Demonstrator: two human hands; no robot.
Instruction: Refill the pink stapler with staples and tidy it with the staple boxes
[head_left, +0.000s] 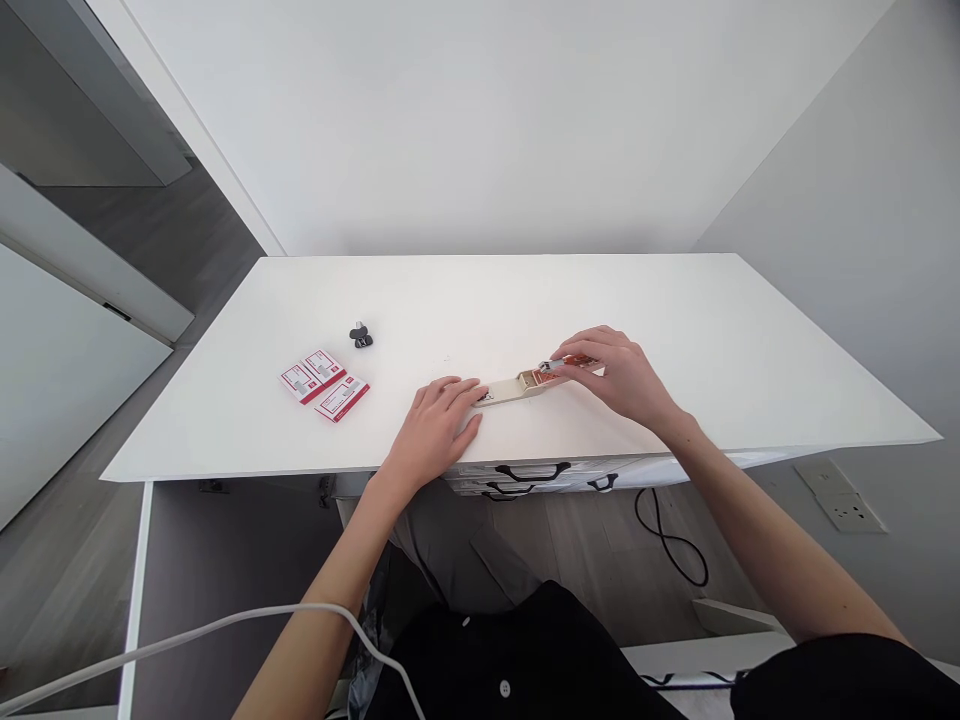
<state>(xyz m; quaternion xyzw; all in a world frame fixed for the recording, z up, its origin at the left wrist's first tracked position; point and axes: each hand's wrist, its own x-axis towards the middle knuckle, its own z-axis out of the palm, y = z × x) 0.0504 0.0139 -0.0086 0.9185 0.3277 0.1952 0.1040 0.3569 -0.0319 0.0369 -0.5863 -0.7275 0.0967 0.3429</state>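
A long cream and orange stapler point(507, 391) lies opened out on the white tabletop point(675, 310), close to its front edge. My left hand point(437, 425) rests palm down over its left end, fingers stretched out and thumb apart on the table. My right hand point(619, 372) is closed, thumb and fingers pinching the silver and orange part at the stapler's right side. Those fingers cover much of that part. A small boxy cream section shows between my hands.
Red-and-white cards point(343, 397) lie on the left of the tabletop, a small black clip-like object point(361, 335) behind them. Black-handled drawers point(533, 471) sit under the front edge. A white cable point(247, 612) crosses over my left forearm.
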